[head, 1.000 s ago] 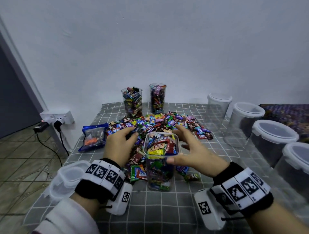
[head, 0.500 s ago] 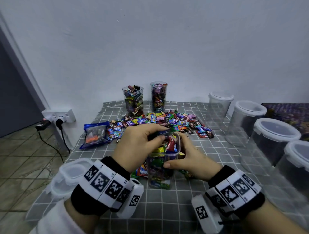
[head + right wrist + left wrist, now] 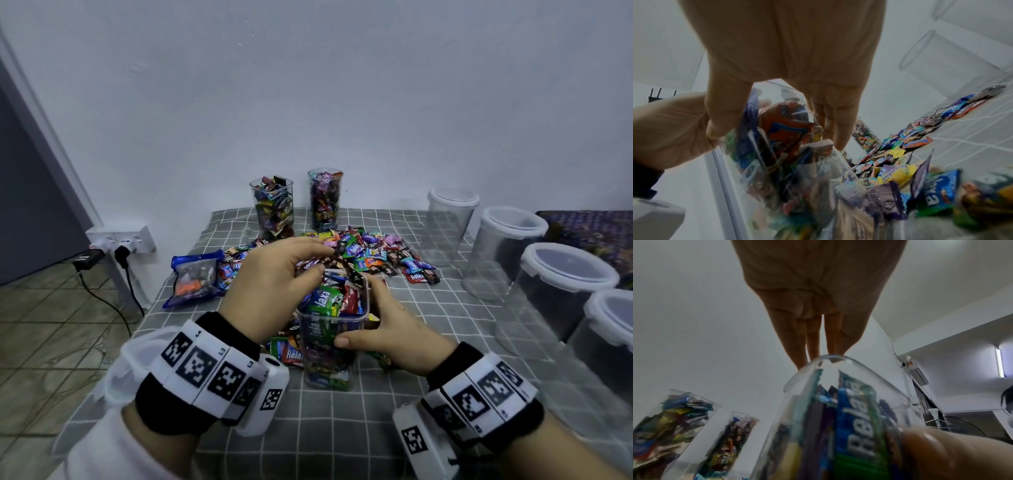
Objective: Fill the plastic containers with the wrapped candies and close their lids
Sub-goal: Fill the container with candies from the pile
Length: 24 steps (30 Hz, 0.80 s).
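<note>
One open clear container (image 3: 330,337) stands near the middle of the desk (image 3: 342,428), packed with wrapped candies up to its rim. The right hand (image 3: 394,329) curls round its right wall, thumb on the near face and fingers behind. The left hand (image 3: 274,284) hovers over the rim with fingers and thumb bunched downward; whether they pinch a candy cannot be told. In the left wrist view the left fingers (image 3: 813,337) point down, close together, just above the rim.

A loose heap of candies (image 3: 370,253) lies behind the container toward the far edge. Two filled, lidless containers (image 3: 272,207) (image 3: 324,198) stand at the far edge. Four empty containers with lids on line the right edge (image 3: 448,226) (image 3: 503,253) (image 3: 561,294) (image 3: 609,339). One loose lid (image 3: 137,356) sits at the left edge, partly behind the left wrist. One blue bag (image 3: 195,277) lies near the far-left corner.
</note>
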Available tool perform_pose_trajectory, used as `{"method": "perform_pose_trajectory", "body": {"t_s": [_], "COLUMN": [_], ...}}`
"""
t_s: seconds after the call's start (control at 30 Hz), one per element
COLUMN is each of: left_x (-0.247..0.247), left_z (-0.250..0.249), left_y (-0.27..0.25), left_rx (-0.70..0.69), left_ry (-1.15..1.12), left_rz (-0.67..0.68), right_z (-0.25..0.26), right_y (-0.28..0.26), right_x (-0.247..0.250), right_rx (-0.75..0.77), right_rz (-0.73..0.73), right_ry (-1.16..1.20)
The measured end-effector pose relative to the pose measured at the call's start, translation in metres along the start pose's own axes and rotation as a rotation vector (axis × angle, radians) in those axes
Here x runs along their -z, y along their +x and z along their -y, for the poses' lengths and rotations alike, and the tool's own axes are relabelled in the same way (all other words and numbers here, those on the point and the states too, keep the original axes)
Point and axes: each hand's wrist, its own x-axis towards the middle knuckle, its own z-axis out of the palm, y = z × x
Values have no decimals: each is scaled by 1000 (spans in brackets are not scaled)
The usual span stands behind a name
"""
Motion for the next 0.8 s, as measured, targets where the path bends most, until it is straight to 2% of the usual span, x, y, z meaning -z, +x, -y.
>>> {"method": "perform_pose_trajectory", "body": {"t_s": [0.07, 0.17, 0.27, 0.33, 0.4, 0.47, 0.57, 0.7, 0.8], "left_x": [-3, -11, -15, -15, -12, -5, 7, 15, 4], "left_z": [-6, -15, -21, -20, -19, -16, -8, -4, -9], "left_y": [2, 9, 16, 18, 16, 15, 16, 18, 18], "left_rx": [-14, -108, -146, -139, -103, -37, 24, 42, -48], "left_ry": [64, 149, 323, 338, 238, 114, 105, 164, 234], "left_rz": [37, 107, 319, 412, 416, 336, 217, 328, 388], "right_z": [-1, -2, -3, -2, -3, -3, -2, -3, -2], "right_y": [0, 0, 1, 1, 0, 0, -1, -1, -1], "right_x": [0, 1, 1, 0, 0, 0, -1, -1, -1], "right_rx": [9, 26, 47, 54, 55, 50, 46, 42, 39], "right_rz": [-4, 2, 0, 1, -8, -16, -18, -13, -18], "right_ry": [-4, -16, -43, -62, -64, -59, -39, -46, -50]}}
